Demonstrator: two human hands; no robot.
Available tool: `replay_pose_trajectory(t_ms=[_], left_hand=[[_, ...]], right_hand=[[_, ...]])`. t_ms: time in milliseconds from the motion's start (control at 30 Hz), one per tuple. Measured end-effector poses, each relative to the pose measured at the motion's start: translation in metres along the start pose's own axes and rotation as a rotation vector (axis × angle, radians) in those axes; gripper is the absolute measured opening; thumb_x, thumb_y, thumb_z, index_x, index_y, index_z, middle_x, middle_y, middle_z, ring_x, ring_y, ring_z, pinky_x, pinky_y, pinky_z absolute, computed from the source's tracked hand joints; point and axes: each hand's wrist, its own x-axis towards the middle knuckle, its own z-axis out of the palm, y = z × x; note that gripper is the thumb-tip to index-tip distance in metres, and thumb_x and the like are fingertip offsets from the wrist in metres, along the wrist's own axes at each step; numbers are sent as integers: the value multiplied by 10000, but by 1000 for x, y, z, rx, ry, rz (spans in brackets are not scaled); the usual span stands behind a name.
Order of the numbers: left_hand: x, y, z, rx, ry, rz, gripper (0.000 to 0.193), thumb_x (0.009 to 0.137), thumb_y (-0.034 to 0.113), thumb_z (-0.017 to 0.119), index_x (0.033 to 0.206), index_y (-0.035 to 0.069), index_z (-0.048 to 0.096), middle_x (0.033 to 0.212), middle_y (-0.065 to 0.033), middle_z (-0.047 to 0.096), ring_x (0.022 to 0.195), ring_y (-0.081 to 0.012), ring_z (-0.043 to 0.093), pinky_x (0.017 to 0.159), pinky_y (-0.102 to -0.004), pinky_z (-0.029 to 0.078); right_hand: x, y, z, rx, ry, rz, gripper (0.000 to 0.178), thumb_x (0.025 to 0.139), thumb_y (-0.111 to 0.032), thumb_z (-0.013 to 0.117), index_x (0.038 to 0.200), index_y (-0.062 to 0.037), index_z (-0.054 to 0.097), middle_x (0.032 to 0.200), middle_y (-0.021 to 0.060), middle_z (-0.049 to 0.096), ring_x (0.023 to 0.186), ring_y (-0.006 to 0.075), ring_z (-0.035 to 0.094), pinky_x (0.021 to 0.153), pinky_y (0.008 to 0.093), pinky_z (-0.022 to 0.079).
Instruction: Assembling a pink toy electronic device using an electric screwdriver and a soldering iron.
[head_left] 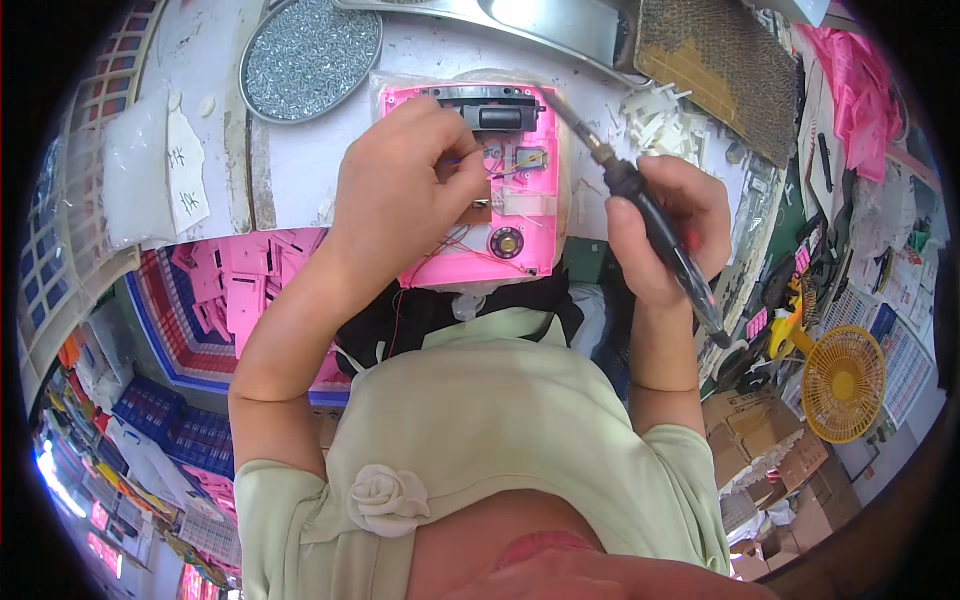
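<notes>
A pink plastic casing [425, 268] lies open at the table's near edge. It holds a black box-shaped part [500, 118] along its far side, thin wires and a round speaker-like part [506, 242]. Over the casing's left half, my left hand [415, 165] is closed, its thumb and fingers pinched near the wires; what they hold is hidden. A small brown piece [478, 213] shows just below those fingers. My right hand [690, 225] grips a long black screwdriver [655, 215], tilted so its tip is at the casing's far right corner.
An oval metal tray [310, 55] heaped with small screws stands at the far left. White plastic pieces [665, 125] lie right of the casing, below a brown textured board [715, 65]. Pink parts fill a blue-rimmed crate [165, 345] at the lower left. A yellow fan [845, 385] is at the right.
</notes>
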Motion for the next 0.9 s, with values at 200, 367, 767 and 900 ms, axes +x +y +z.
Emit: replay_pose_trajectory(t_ms=[200, 367, 767, 900], left_hand=[[-1, -3, -2, -50, 26, -39, 94, 785, 33, 726, 771, 18, 634, 741, -95, 573, 617, -236, 599, 575, -363, 486], [-1, -7, -1, -62, 58, -21, 95, 788, 31, 723, 770, 17, 631, 736, -93, 566, 605, -227, 578, 565, -347, 470], [-2, -10, 0, -61, 73, 7, 93, 822, 9, 714, 799, 5, 624, 743, -37, 526, 594, -128, 463, 534, -291, 373], [-1, -6, -1, -49, 78, -13, 121, 794, 35, 721, 760, 14, 606, 727, -99, 556, 618, -254, 567, 565, -374, 451]], right_hand=[[-6, 4, -13, -81, -201, -21, 269, 775, -109, 821, 987, -21, 681, 653, 53, 619, 497, 138, 526, 472, 263, 390], [-5, 2, -8, -66, -257, -24, 267, 756, -82, 801, 991, -44, 679, 648, 51, 629, 493, 158, 538, 463, 276, 401], [0, 6, 2, -92, -296, -89, 287, 747, -31, 780, 1010, -47, 668, 663, 51, 640, 507, 164, 556, 466, 283, 422], [0, 8, 2, -107, -295, -115, 300, 727, -26, 786, 1003, -53, 671, 649, 45, 621, 508, 171, 549, 464, 285, 420]])
